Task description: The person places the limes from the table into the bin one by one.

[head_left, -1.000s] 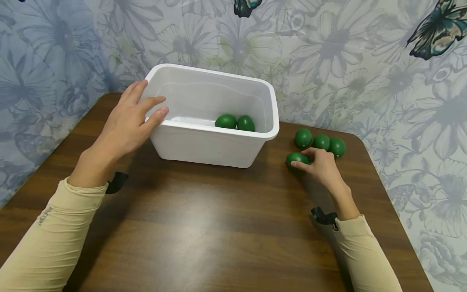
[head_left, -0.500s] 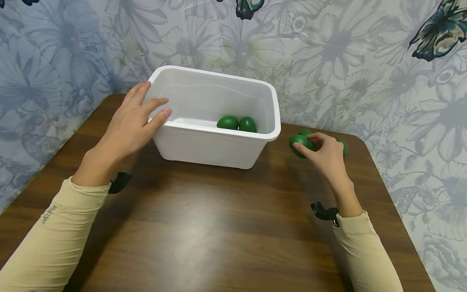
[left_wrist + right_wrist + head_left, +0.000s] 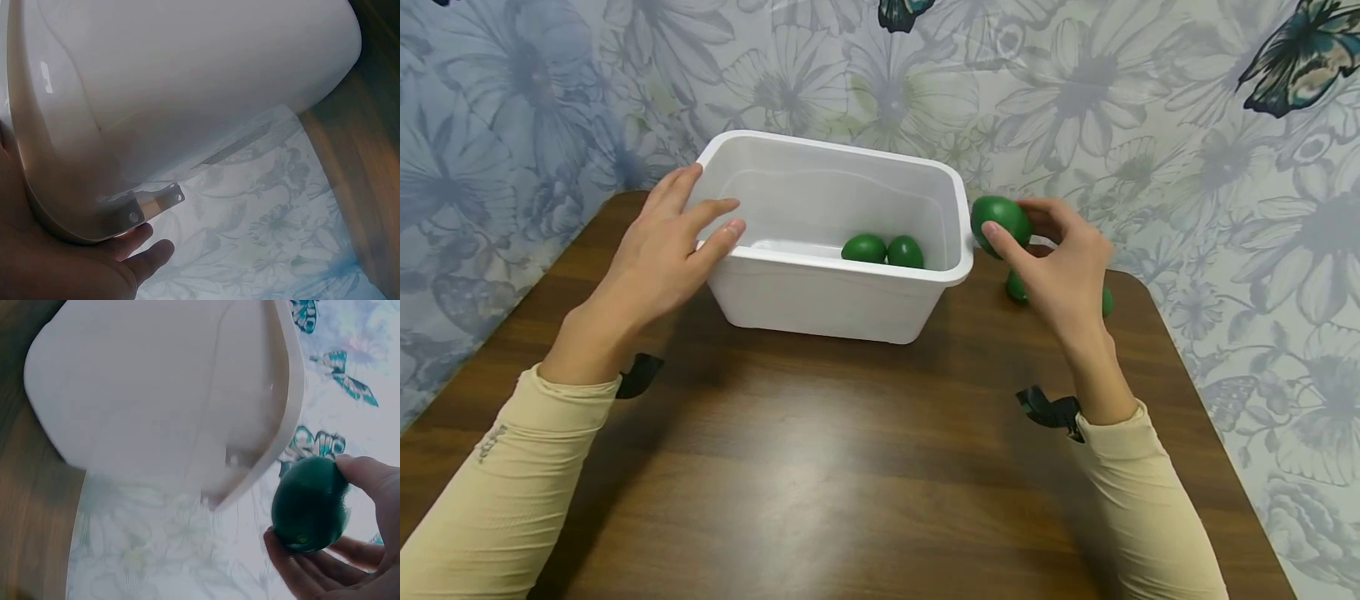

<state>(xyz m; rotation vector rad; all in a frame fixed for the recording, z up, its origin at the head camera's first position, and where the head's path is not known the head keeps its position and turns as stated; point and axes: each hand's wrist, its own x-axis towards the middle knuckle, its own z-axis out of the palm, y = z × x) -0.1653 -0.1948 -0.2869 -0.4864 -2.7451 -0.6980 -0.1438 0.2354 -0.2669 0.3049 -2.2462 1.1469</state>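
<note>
A white plastic bin point(image 3: 820, 300) stands on the wooden table, with two dark green limes point(image 3: 863, 248) lying on its floor at the right. My left hand point(image 3: 651, 242) rests at the bin's left rim, its fingers loosely extended. Just outside the right rim, my right hand point(image 3: 1063, 267) holds a lime point(image 3: 998, 223) in the air. In the right wrist view that smooth, oval lime point(image 3: 310, 503) is pinched between thumb and fingers. Behind the right hand, parts of two more limes point(image 3: 1016, 288) show on the table; others there may be hidden.
The brown wooden table point(image 3: 790, 467) ends at a wall point(image 3: 1075, 100) covered in floral paper with butterflies. The wall is close behind the bin. Black straps point(image 3: 1048, 410) sit at both wrists.
My right hand has lifted a lime off the table and carried it up and left to the bin's right rim. The left hand and the bin have stayed in place.
</note>
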